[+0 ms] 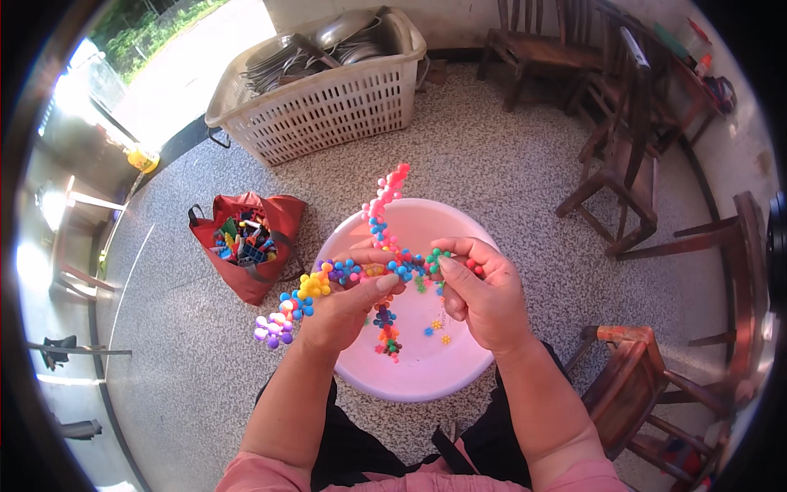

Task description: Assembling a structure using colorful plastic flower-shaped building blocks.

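Above a pink plastic basin [361,371], both my hands are closed on a branching chain of colourful knobbed plastic connector pieces [315,284]. My left hand [344,307] grips it near the middle, thumb pressed on blue pieces. One arm of the chain stretches left to white and purple pieces, another rises to pink and red ones, and a third hangs down over the basin. Between thumb and fingers, my right hand [485,295] pinches a green piece [436,261] beside the blue ones; a red piece shows by its fingers. Several loose connector pieces [437,330] lie in the basin.
A red bag [261,283] full of mixed plastic toy parts [243,238] sits on the speckled floor to the left. Beyond it stands a large white slatted crate [328,115] holding metal cookware. Wooden chairs [623,176] line the right side, one stool [627,381] close to my right arm.
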`<state>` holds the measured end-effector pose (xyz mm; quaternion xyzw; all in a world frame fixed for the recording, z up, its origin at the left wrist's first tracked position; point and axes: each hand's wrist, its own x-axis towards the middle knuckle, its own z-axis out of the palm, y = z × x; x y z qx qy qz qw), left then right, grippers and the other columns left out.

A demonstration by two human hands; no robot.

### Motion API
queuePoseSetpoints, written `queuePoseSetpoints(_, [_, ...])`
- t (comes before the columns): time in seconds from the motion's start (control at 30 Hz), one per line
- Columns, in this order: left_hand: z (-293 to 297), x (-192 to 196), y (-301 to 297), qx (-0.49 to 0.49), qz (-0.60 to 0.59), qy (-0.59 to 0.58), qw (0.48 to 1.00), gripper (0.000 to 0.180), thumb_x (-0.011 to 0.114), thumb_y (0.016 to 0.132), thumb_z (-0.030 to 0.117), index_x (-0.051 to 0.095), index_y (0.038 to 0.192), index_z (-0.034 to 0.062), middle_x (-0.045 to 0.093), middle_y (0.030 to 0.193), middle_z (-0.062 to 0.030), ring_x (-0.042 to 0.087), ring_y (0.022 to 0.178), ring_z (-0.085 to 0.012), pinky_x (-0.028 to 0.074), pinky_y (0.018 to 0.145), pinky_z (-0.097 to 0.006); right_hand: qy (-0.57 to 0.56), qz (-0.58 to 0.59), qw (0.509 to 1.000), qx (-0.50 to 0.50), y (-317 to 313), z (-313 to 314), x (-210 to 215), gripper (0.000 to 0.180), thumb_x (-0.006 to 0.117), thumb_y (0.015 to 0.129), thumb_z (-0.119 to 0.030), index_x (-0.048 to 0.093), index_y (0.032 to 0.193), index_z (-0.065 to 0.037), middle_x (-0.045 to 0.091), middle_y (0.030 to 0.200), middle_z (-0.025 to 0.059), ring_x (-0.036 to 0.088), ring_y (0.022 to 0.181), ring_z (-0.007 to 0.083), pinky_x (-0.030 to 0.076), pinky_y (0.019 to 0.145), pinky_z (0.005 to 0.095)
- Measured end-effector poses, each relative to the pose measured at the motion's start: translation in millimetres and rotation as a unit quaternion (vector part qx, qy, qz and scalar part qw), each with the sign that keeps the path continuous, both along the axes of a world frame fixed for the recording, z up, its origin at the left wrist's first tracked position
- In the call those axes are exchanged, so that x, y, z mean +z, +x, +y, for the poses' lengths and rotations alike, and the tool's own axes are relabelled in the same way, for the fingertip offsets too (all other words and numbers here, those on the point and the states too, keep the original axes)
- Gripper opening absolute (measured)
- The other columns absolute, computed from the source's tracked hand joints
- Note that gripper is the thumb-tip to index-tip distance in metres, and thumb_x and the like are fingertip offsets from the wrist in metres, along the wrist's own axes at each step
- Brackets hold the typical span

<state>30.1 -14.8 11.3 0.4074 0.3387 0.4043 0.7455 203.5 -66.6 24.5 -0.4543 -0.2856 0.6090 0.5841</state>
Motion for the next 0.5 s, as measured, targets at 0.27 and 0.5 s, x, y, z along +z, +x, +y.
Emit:
queuePoseSetpoints(0.27, [-3,5,3,-0.033,-0.011,-0.009,0.999,0.019,0.058,0.077,0.0,0.058,0.096,-0.0037,0.06,0.093,-0.0138,0.06,0.079,-0.0195,0.048,0.07,-0.032,0.017,-0.068,0.997,0.022,12,-1,1,0.02,0.056,0.086,-0.011,0.056,0.102,0.002,0.054,0.07,0.0005,0.044,0.05,0.0028,0.036,0.044,0.017])
queuePoseSetpoints(0.5, [0,4,-1,-0.039,0.009,-0.058,0.998,0.016,0.057,0.077,0.004,0.06,0.092,-0.0034,0.061,0.088,-0.0119,0.057,0.071,-0.0172,0.046,0.065,-0.028,0.161,-0.31,0.937,-0.016,5,-4,-6,0.014,0.058,0.084,-0.007,0.059,0.096,-0.001,0.062,0.08,0.0058,0.058,0.068,0.0108,0.046,0.059,0.0228])
